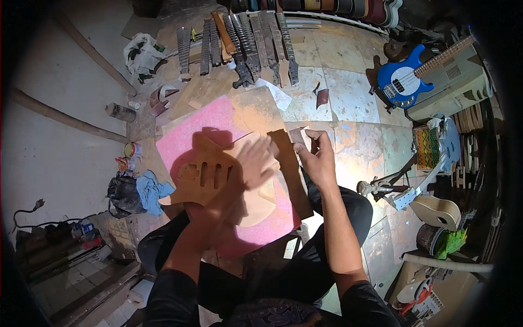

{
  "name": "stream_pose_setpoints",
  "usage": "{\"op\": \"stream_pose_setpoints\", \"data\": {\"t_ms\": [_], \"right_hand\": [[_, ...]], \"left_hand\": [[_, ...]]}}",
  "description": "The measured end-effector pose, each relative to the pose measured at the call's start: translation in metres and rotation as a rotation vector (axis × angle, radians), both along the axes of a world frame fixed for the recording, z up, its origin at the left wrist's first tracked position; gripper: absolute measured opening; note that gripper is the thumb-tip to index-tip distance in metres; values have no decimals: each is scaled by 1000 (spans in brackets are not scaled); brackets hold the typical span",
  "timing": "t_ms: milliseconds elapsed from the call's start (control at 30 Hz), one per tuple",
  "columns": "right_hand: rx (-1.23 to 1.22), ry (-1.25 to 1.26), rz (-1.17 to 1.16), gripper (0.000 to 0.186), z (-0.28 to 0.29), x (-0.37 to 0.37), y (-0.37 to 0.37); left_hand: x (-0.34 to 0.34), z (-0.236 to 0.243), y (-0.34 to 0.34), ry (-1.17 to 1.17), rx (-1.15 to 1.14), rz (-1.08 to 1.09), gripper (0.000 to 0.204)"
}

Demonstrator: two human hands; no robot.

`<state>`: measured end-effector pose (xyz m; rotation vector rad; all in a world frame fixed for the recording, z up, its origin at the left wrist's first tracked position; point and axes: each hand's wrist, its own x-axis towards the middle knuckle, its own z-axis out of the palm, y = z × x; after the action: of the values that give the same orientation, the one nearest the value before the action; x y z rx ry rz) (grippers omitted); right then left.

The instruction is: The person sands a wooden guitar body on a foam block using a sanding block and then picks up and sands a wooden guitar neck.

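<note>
An unfinished wooden electric guitar body (188, 191) with routed pickup slots lies on a pink board (253, 237) in front of me. My left hand (259, 162) is over the bare wood at the body's right part, blurred by motion, its fingers stretched and spread with nothing visible in them. Just past the board's right edge, my right hand (318, 163) pinches a small flat piece (304, 137) between thumb and fingers. That piece is pale with a brownish side and looks like folded sandpaper. My left arm's shadow darkens much of the body.
Several guitar necks (245, 46) lie in a row on the floor beyond. A blue bass guitar (406, 76) leans at the far right. Left are a blue cloth (152, 191), a black bag (125, 196) and cans (132, 150). Sandpaper scraps (322, 98) lie ahead.
</note>
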<state>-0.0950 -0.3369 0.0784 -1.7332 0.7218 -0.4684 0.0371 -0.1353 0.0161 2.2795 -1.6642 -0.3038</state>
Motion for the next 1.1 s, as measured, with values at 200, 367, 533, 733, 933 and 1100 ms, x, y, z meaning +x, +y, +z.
{"op": "stream_pose_setpoints", "data": {"t_ms": [200, 367, 533, 733, 933, 1100], "right_hand": [[55, 15, 30, 41, 14, 9, 14], [224, -73, -15, 39, 14, 5, 3], [878, -243, 64, 36, 33, 1, 12], [1298, -200, 281, 52, 34, -28, 39], [1478, -88, 292, 51, 16, -67, 112], [1494, -56, 304, 48, 17, -80, 143]], "left_hand": [[55, -47, -13, -286, -96, 606, 72], [-31, 10, -44, 37, 29, 267, 55], [-112, 3, -12, 368, -221, 180, 35], [-122, 45, 39, 897, -786, 797, 42], [-130, 84, 73, 818, -851, 688, 49], [-134, 91, 102, 902, -606, 640, 44]]}}
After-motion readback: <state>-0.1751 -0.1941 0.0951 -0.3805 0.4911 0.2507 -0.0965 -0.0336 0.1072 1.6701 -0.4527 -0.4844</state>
